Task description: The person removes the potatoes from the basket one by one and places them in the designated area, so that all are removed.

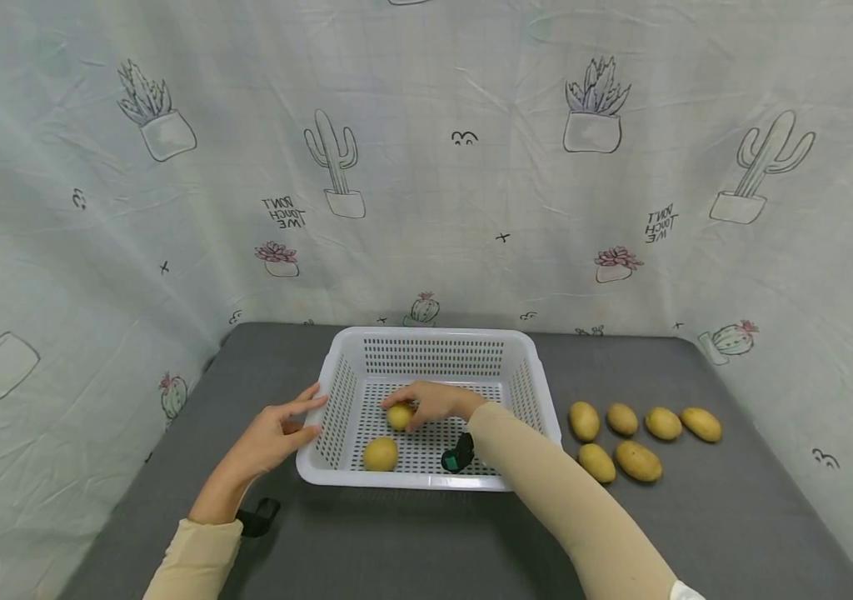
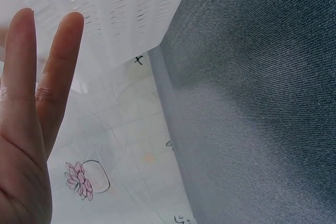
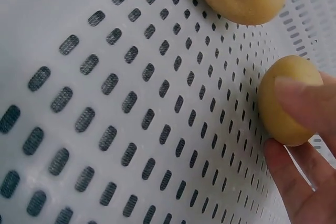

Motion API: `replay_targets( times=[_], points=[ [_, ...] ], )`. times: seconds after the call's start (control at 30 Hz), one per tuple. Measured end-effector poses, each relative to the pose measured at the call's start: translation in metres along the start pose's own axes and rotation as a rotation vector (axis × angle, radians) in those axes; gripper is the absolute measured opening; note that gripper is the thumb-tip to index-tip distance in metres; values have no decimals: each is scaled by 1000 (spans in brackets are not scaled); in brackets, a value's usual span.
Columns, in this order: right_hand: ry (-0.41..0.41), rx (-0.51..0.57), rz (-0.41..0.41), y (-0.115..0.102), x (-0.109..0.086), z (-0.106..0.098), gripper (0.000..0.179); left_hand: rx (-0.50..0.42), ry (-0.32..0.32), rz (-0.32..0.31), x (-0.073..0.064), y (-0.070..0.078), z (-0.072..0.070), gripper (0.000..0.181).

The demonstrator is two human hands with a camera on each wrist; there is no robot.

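Observation:
A white perforated plastic basket (image 1: 434, 334) stands on the grey table with two potatoes on its bottom. My right hand (image 1: 436, 402) reaches inside and grips one potato (image 3: 286, 72), thumb on one side and fingers on the other; that potato sits at the basket's bottom. The other potato (image 1: 380, 455) lies nearer the front wall, apart from the hand. Outside the left wall is my left hand (image 1: 271, 437), its fingers extended toward the rim. In the left wrist view two straight fingers (image 2: 60, 56) show beside the basket wall; whether they touch it I cannot tell.
Several loose potatoes (image 1: 638, 461) lie on the table to the right of the basket, in two rough rows. A printed cloth (image 1: 426, 183) with cactus drawings hangs behind and around the grey table (image 1: 411, 550).

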State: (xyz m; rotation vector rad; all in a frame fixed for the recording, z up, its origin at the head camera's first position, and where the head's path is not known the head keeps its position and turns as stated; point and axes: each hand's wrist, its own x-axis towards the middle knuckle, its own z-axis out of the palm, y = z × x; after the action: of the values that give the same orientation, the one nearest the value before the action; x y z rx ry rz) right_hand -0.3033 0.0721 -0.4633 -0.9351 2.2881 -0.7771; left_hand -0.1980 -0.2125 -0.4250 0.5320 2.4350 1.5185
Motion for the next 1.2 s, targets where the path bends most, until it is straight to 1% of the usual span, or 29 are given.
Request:
replay_targets(
  times=[0.23, 0.37, 0.5, 0.6, 0.7, 0.8, 0.87, 1.03, 1.2],
  points=[
    [14, -30, 34, 1, 1, 2, 59, 2, 0, 6, 0, 0, 0, 54],
    [29, -79, 60, 1, 2, 2, 57, -3, -2, 13, -1, 0, 0, 54],
    [51, -128, 95, 1, 0, -1, 55, 0, 3, 17, -1, 1, 0, 54],
    [65, -135, 107, -1, -2, -5, 53, 26, 13, 13, 0, 0, 0, 54],
    [90, -117, 101, -2, -4, -10, 53, 55, 24, 2, 0, -1, 2, 54],
    [118, -68, 73, -2, -6, -14, 55, 71, 26, -9, 0, -3, 3, 54],
    [143, -31, 50, -2, -8, -18, 55, 65, 26, -15, 1, -4, 3, 54],
    [218, 53, -6, -7, -14, -28, 55, 44, 20, -4, 1, -3, 3, 54],
    [278, 113, -12, -13, -21, -38, 54, 20, 12, 1, 1, 1, 1, 55]
  ],
)
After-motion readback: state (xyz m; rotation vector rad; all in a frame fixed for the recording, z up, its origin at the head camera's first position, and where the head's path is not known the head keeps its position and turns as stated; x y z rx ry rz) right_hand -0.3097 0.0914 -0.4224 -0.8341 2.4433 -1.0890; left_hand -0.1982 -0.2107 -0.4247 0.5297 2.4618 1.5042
